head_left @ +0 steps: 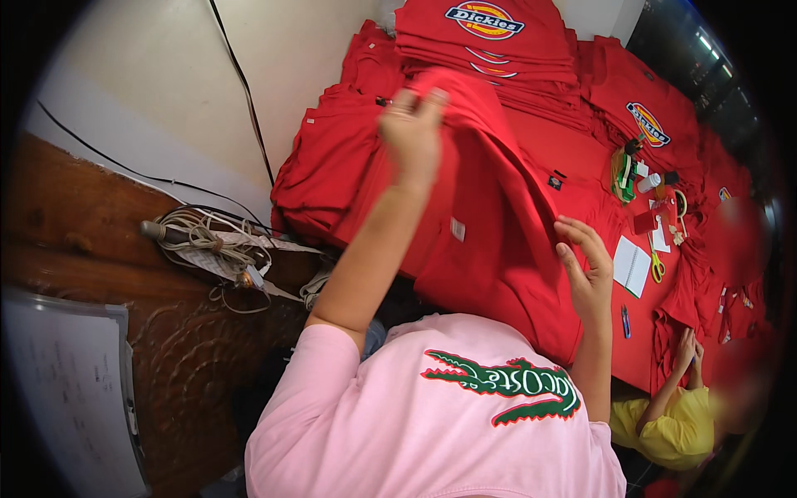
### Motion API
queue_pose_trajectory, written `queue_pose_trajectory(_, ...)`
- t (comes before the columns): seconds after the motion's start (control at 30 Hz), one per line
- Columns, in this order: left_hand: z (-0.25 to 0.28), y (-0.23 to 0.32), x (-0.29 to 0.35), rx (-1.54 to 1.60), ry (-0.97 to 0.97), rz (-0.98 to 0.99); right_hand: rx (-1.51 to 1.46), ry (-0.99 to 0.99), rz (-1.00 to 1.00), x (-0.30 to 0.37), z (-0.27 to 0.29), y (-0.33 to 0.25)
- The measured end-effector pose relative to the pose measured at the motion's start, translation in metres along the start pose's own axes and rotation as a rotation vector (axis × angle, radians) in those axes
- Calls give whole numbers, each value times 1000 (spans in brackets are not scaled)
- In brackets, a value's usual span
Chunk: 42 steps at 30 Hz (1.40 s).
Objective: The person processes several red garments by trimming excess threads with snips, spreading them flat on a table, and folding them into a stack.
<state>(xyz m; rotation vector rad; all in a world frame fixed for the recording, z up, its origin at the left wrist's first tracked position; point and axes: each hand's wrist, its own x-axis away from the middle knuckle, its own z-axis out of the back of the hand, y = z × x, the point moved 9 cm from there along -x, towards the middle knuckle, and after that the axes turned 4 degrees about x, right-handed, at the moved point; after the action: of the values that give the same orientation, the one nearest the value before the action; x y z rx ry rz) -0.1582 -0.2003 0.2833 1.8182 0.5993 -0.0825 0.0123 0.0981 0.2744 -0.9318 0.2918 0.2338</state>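
Observation:
A red T-shirt [490, 241] is spread before me, its upper part lifted in a fold off the table. My left hand [411, 141], slightly blurred, has its fingers closed on the far edge of the raised cloth. On the right, my right hand [588, 261] pinches the shirt's side edge between thumb and fingers. A small white label [457, 229] shows on the cloth between my arms. Beyond the shirt stands a tall stack of folded red T-shirts [490, 58] with printed chest badges.
More red shirts [328, 158] lie at the left by the wall. At right are a notebook [633, 266], yellow scissors [657, 264], a blue cutter [626, 322] and a tape dispenser [621, 176]. Bundled cables [207, 236] hang left. A person in yellow [677, 427] works at right.

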Motion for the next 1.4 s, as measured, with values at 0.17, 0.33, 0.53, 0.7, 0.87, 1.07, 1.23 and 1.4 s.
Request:
queue_pose_trajectory(0.17, 142, 76, 4, -92, 506, -182, 176, -38, -64, 25, -24, 31)
queue_pose_trajectory(0.33, 290, -34, 68, 38, 552, -9, 437, -96, 37, 27, -36, 34)
queue_pose_trajectory(0.53, 335, -197, 248, 100, 681, 674, 512, -66, 2, 25, -13, 64)
queue_pose_trajectory(0.7, 223, -203, 225, 80, 294, 740, 706, 35, -177, 57, 45, 132)
queue_pose_trajectory(0.87, 119, -214, 188, -202, -119, 730, 771, 196, -509, 125, 137, 203)
queue_pose_trajectory(1.07, 55, -235, 175, -828, -537, 298, 563, 161, -624, 182, 147, 246)
queue_pose_trajectory(1.23, 42, -237, 167, -1227, -555, 223, 427, 34, -655, 170, 89, 271)
queue_pose_trajectory(1.4, 29, -240, 154, -1444, -663, 109, 541, -115, -650, 159, 89, 298)
